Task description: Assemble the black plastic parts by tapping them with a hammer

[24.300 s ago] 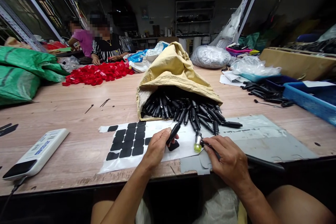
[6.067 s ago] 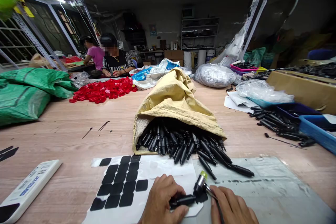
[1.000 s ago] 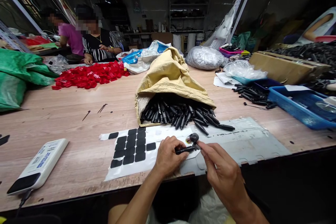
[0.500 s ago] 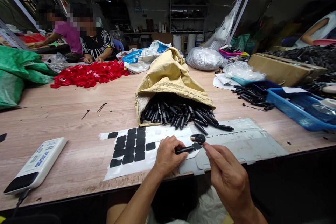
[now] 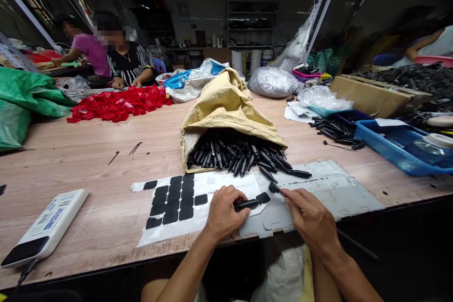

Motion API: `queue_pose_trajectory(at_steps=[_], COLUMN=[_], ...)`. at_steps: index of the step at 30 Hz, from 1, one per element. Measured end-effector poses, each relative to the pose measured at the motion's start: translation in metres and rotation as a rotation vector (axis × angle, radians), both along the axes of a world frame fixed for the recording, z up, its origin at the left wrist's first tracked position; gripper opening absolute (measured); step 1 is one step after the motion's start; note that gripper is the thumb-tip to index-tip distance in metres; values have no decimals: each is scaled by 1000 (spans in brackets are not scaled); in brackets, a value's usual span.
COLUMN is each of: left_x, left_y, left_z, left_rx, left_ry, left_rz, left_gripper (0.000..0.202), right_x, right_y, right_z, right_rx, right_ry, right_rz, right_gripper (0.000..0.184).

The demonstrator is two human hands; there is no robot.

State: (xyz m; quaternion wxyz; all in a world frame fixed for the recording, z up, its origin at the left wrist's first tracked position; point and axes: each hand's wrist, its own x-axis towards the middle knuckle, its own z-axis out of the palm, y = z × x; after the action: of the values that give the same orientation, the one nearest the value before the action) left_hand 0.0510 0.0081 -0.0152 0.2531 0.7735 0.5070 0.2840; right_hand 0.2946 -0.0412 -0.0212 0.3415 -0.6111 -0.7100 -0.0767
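My left hand (image 5: 228, 210) is closed around a black tube-shaped handle (image 5: 247, 205) and rests over the white sheet. At the handle's tip lies a black rounded-square sticker (image 5: 263, 197); whether they touch I cannot tell. My right hand (image 5: 313, 217) pinches a thin stem with a round black head (image 5: 274, 188), held just right of the sticker. More black rounded-square stickers (image 5: 173, 197) stick in rows on the white sheet (image 5: 208, 214). Black tubular pieces (image 5: 244, 155) spill from the mouth of a yellow woven sack (image 5: 230, 99) ahead of my hands.
A grey mat (image 5: 318, 193) lies under my right hand. On the right stand a blue basket (image 5: 392, 144) and a cardboard box (image 5: 371, 94). A white power bank (image 5: 47, 226) lies left. Red pieces (image 5: 116, 102) are heaped before a co-worker (image 5: 130, 63); a green sack (image 5: 30, 99) sits far left.
My right hand has turned and moved slightly right, carrying the round-headed piece away from the sticker, which now shows more fully. My left hand keeps its hold on the handle.
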Motion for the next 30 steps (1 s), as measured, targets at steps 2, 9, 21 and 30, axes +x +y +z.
queue_pose_trajectory(at_steps=[2,9,21,30], left_x=[0,-2,-4,-14], left_y=[-1,-1,0,-79], left_z=[-1,0,8,23], left_rx=[7,14,-48,-293], left_ry=[1,6,21,-123], left_rz=[-4,-24,-64,-475], left_gripper=[17,20,11,28], right_x=[6,3,-2,-1], right_y=[8,20,17,17], right_z=[-11,-25,-24,-25], right_rx=[2,51,13,31], right_ry=[-45,-74,-79,-84], right_rz=[40,-26,-90,-91], right_gripper=[26,25,24,24])
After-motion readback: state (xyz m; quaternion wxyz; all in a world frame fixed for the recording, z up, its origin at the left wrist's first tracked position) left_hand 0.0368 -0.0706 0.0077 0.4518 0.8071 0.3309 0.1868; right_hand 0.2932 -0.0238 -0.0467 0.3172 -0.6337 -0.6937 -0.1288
